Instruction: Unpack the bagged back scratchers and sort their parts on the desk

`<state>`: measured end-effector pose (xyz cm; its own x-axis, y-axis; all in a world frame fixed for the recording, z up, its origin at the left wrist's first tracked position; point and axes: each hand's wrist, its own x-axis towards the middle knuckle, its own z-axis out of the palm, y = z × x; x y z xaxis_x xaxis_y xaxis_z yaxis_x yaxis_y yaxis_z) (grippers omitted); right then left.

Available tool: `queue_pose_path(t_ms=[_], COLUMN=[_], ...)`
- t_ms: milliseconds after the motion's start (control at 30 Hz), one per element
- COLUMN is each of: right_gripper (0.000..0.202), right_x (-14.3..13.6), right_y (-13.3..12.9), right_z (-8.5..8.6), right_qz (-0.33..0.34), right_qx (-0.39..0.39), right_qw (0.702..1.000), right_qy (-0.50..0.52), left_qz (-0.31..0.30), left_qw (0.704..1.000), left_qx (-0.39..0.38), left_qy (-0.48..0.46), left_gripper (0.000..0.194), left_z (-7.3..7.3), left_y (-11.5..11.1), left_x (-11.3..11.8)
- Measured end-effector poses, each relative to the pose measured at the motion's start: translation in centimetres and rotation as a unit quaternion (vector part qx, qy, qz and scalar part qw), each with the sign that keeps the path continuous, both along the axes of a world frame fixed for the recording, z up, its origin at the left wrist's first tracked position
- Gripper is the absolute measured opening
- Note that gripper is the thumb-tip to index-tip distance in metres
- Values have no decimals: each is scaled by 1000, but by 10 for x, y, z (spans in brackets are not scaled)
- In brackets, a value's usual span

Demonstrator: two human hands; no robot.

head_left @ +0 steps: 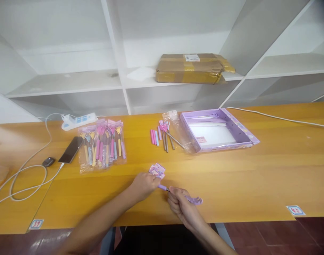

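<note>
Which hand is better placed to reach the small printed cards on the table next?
Probably the left hand: it is closest to the cards, though it grips the purple handle. The right hand is farther off, holding the same stick nearer its claw-shaped end.

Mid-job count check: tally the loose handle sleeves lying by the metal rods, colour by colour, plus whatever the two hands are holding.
Pink sleeves: 2
Blue sleeve: 1
Purple sleeve: 1
Purple claw-ended stick, held by left hand and right hand: 1
Total: 5
</note>
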<state>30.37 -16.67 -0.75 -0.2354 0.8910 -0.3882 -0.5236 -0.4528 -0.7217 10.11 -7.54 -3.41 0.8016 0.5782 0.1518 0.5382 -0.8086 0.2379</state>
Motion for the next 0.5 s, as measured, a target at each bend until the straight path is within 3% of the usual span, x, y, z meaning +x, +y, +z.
queue_pose_path(t_ms=[133,300,500], right_gripper=[74,76,82], right_x=[2,-7,-18], right_y=[1,8,19], right_z=[4,11,5], right_qz=[4,54,78], right_qx=[25,22,-40], right_qw=[999,998,995], right_qy=[-24,-27,47], left_qz=[-18,13,38], left_qw=[992,964,961], left_qx=[123,261,270], left_qy=[4,-49,-45], left_gripper=[17,21,26], left_z=[10,32,37], left_y=[-1,-6,-18], left_x=[4,17,17])
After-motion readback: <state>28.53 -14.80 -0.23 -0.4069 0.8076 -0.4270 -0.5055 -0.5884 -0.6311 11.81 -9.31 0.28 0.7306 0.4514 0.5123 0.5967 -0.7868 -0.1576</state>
